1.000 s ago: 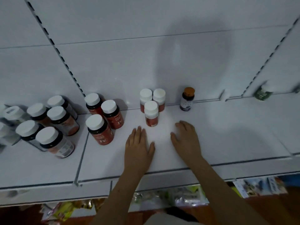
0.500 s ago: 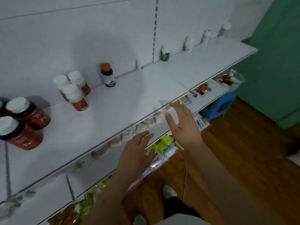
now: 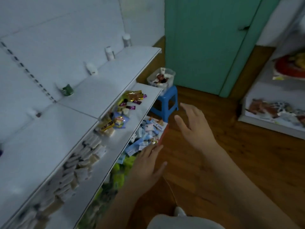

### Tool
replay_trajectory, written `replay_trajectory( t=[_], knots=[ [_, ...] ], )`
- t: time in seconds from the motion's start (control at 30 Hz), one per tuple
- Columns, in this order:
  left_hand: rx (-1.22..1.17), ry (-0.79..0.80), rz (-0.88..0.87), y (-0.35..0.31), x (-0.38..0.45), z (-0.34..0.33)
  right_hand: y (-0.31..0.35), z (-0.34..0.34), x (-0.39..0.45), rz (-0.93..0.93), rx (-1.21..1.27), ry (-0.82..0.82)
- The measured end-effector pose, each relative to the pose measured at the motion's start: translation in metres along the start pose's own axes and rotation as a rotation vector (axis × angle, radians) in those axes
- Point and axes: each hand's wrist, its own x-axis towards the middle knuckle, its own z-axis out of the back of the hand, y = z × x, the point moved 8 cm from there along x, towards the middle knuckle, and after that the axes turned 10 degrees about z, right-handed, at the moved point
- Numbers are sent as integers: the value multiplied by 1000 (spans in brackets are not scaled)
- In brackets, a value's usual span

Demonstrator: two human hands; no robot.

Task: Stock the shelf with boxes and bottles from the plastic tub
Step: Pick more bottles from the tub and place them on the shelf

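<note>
I have turned away from the bottles I was lining up a second ago; both hands have left the top shelf and hang over the floor, my left hand and right hand with fingers spread, holding nothing. That suggests I am going for more stock. The plastic tub sits on the blue stool past the shelf's end, well apart from my hands. Snack packets crowd the lower shelves; nothing I can see blocks the way.
</note>
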Motion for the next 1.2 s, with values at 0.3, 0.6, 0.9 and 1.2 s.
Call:
replay_trajectory(
  t=[0.3, 0.6, 0.9, 1.2],
  knots=[
    [18, 102, -57, -90, 122, -56, -126, 63, 33, -84, -110, -8],
    [11, 108, -116, -101, 247, -75, -211, 50, 122, -109, -153, 35],
    [-46, 128, -106, -77, 441, -67, -295, 12, 286, -145, -176, 120],
    [1, 56, -135, -73, 632, -9, -354, 3, 453, -163, -191, 132]
  ],
)
